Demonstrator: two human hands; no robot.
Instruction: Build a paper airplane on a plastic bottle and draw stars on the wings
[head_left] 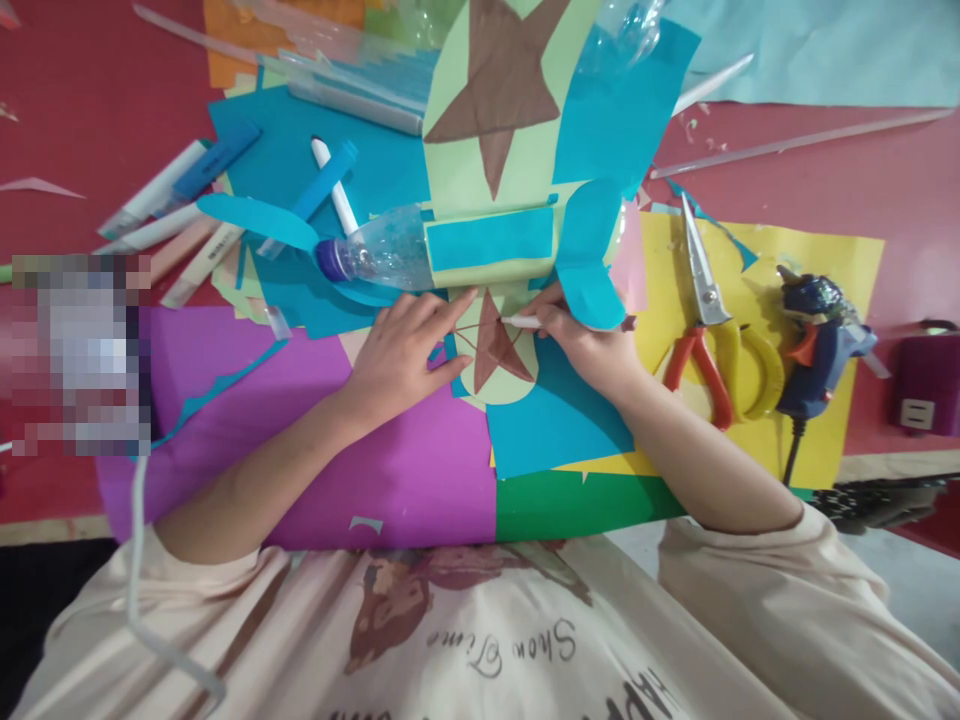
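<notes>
A clear plastic bottle [382, 250] with a purple cap lies on its side, clad in pale green paper wings [510, 180] with brown stars and blue paper strips. My left hand [401, 345] lies flat with fingers spread, pressing beside a small brown star [496, 345] on a pale green paper piece. My right hand [581, 335] is closed round a white marker [521, 321], its tip at the star's upper right point.
Red-handled scissors [701, 320] and a dark blue glue gun [814, 340] lie on yellow paper [847, 260] at right. Several markers [180, 190] sit at the upper left. Purple [360, 460], blue and green paper sheets cover the red surface. A blurred patch is at left.
</notes>
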